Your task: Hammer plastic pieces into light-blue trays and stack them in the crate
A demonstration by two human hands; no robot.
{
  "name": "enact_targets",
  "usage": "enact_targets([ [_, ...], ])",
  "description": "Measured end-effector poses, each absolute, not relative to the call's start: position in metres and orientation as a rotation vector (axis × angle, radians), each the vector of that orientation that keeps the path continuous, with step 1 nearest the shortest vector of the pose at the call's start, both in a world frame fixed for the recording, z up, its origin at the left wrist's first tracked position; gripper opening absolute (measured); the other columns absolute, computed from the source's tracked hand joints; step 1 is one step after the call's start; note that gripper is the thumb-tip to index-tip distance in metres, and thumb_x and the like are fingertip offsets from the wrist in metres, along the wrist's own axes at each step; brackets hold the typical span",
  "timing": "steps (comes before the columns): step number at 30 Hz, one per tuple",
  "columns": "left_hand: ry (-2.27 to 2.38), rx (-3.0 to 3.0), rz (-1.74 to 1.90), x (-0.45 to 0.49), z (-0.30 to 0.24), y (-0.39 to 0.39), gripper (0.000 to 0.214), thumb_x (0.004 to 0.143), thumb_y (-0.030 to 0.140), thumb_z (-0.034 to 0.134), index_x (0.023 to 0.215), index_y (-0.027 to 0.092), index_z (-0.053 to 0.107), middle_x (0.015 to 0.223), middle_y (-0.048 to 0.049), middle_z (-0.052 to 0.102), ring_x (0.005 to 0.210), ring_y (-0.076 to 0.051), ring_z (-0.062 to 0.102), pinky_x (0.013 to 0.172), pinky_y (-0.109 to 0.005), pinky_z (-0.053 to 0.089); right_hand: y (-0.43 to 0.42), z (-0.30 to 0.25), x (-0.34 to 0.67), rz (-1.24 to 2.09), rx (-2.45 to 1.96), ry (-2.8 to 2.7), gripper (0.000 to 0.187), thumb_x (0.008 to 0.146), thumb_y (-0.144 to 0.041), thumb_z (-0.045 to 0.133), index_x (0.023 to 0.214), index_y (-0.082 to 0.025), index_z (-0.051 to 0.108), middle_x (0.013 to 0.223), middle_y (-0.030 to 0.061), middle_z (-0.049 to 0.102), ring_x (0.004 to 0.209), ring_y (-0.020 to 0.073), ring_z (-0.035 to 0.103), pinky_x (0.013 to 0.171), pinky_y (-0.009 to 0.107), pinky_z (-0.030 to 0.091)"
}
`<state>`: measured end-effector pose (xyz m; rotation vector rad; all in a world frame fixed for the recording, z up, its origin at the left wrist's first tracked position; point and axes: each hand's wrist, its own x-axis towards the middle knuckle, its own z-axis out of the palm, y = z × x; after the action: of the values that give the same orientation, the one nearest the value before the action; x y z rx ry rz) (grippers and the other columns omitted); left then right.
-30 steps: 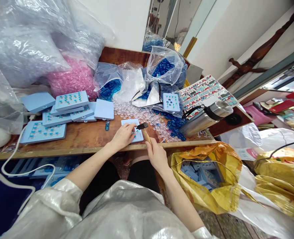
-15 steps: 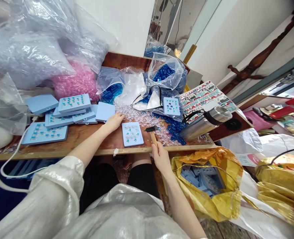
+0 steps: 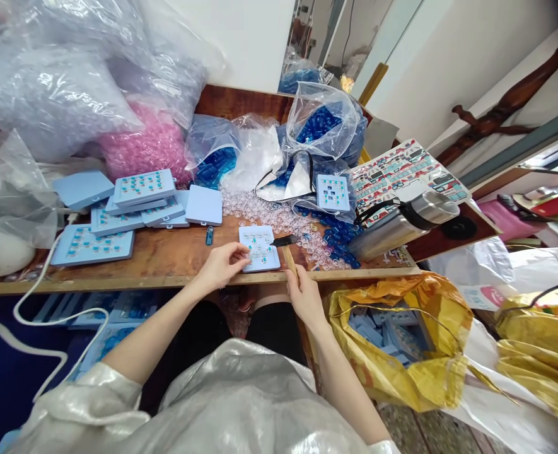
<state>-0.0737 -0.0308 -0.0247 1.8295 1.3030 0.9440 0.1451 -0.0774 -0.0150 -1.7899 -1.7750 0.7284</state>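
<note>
A light-blue square panel (image 3: 261, 260) with small clear and turquoise pieces on its face lies at the table's front edge. My left hand (image 3: 222, 263) is at its left side, thumb and fingertips pinched together over the panel's edge. Whatever they pinch is too small to make out. My right hand (image 3: 306, 295) is closed round the wooden handle of a small hammer (image 3: 289, 257). The black hammer head is at the panel's right edge; I cannot tell whether they touch. A small dark-blue piece (image 3: 209, 236) lies on the table to the panel's left.
Clear rings (image 3: 269, 211) and dark-blue pieces (image 3: 340, 243) are strewn behind and right of the panel. Stacked blue panels (image 3: 141, 202) stand left. A steel flask (image 3: 392, 230) lies right. A yellow sack (image 3: 442, 372) of panels stands below the table's right side.
My left hand has come from the loose rings back toward me, to the panel's left side, and pinched. The hammer head has shifted slightly over to the panel's edge. A small blue piece now shows on the table.
</note>
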Motion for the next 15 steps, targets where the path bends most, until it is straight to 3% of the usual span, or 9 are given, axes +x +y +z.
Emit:
enact_targets([
  [11,1.348,2.114,1.091,-0.058,-0.047,-0.042,0.016,0.084,0.026,0.05,0.097,0.018,0.056,0.087,-0.0033,0.051,0.071,-0.011,0.053,0.066,-0.025,0.048,-0.095,-0.001,0.133,0.604,-1.812,-2.04,0.034,0.092,-0.037,0.028,0.111,-0.021,0.051,0.086,0.0059,0.067,0.076,0.02,0.063,0.063,0.024,0.038],
  [15,1.372,2.107,1.14,-0.057,-0.051,-0.044,0.015,0.084,0.027,0.05,0.093,0.017,0.057,0.087,-0.0029,0.05,0.068,-0.01,0.051,0.064,-0.024,0.047,-0.098,0.006,0.124,0.527,-1.939,-2.229,0.032,0.093,-0.036,0.029,0.111,-0.022,0.051,0.08,0.0062,0.068,0.072,0.0213,0.064,0.059,0.024,0.036],
])
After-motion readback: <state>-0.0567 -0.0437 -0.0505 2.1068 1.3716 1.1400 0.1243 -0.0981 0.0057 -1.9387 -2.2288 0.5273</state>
